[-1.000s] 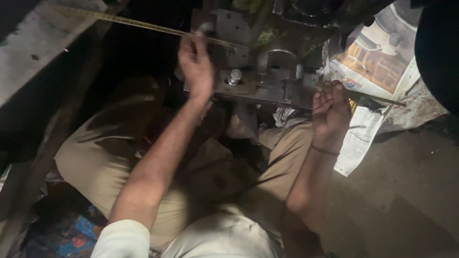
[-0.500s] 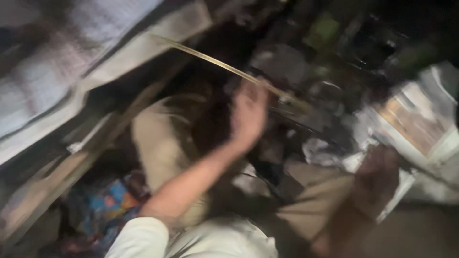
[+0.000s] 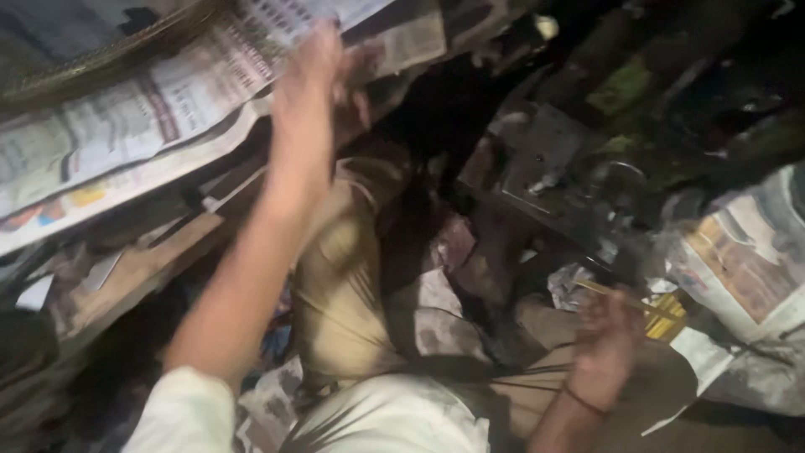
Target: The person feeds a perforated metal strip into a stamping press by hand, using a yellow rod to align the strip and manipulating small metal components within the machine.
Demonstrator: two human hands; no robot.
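Note:
My left hand (image 3: 312, 101) is raised to the upper left, its blurred fingers spread against the edge of the newspapers (image 3: 126, 134) lying on a shelf. Nothing shows in its grip. My right hand (image 3: 605, 346) rests low at the right above my knee, fingers curled around a thin yellowish stick (image 3: 637, 304) that points right. A thin band circles that wrist. The grey metal machine block (image 3: 570, 172) sits in the dark beyond my knees, apart from both hands. My khaki trousers (image 3: 340, 277) fill the middle.
A wooden shelf board (image 3: 142, 268) runs below the newspapers at left. More newspaper sheets (image 3: 746, 260) lie on the floor at right, with crumpled paper (image 3: 570, 281) near the block. Dark clutter fills the upper right.
The view has swung left. My left hand left the long thin rod by the metal block and rose to the shelf newspapers. My right hand stayed low by the floor paper.

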